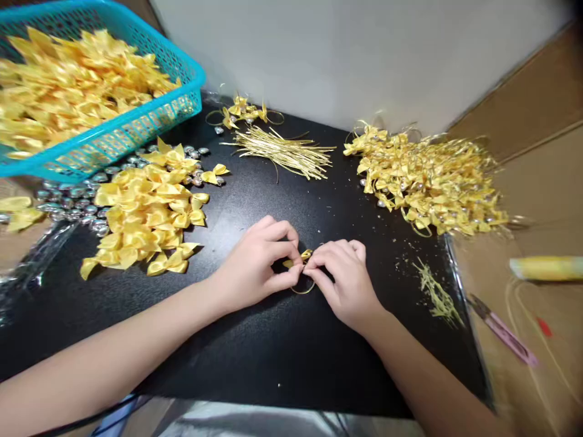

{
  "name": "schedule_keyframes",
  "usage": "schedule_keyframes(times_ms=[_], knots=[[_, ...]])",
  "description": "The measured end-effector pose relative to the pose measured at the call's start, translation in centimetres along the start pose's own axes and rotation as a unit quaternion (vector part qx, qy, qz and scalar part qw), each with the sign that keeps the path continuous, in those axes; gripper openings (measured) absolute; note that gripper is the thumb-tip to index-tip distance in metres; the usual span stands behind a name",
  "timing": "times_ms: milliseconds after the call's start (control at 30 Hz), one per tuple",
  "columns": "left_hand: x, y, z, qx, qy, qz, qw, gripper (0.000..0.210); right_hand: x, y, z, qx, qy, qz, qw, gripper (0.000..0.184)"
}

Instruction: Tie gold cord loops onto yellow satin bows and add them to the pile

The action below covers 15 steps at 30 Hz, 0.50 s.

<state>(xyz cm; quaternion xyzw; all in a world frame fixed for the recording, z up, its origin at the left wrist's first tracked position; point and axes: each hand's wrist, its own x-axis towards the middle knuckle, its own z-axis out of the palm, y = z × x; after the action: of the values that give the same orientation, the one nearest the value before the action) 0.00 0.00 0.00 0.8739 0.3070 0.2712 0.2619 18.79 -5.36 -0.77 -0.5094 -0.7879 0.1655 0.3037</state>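
Near the middle of the black table, my left hand (268,258) and my right hand (344,276) meet fingertip to fingertip. Both pinch a thin gold cord (303,292), which hangs in a small loop below the fingers. A yellow ribbon bow (306,254) shows just behind the fingertips, partly hidden by them. To the left of my left hand is a pile of yellow ribbon bows (141,212), beside several silvery beads (77,200). Beyond my hands lies a bundle of cut gold cords (285,152).
A blue basket (136,130) full of yellow bows stands at the back left. A heap of bows with gold cords (428,176) lies at the back right. Cord scraps (437,291) sit near the right edge, and a pink-handled cutting tool (503,331) lies beyond it.
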Motion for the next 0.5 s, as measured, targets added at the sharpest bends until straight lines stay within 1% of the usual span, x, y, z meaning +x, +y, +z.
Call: schedule_keyframes(times_ms=[233, 367, 500], knots=[[-0.13, 0.15, -0.12, 0.083, 0.024, 0.013, 0.996, 0.011, -0.11, 0.16, -0.17, -0.010, -0.001, -0.001, 1.000, 0.013], [-0.09, 0.27, -0.20, 0.090, 0.030, 0.004, 0.995, 0.010, -0.08, 0.20, -0.17, -0.012, -0.001, 0.004, 1.000, 0.013], [-0.04, 0.41, -0.44, 0.071, 0.049, 0.008, 0.996, 0.006, 0.01, 0.10, -0.24, -0.011, 0.010, -0.002, 1.000, 0.014]])
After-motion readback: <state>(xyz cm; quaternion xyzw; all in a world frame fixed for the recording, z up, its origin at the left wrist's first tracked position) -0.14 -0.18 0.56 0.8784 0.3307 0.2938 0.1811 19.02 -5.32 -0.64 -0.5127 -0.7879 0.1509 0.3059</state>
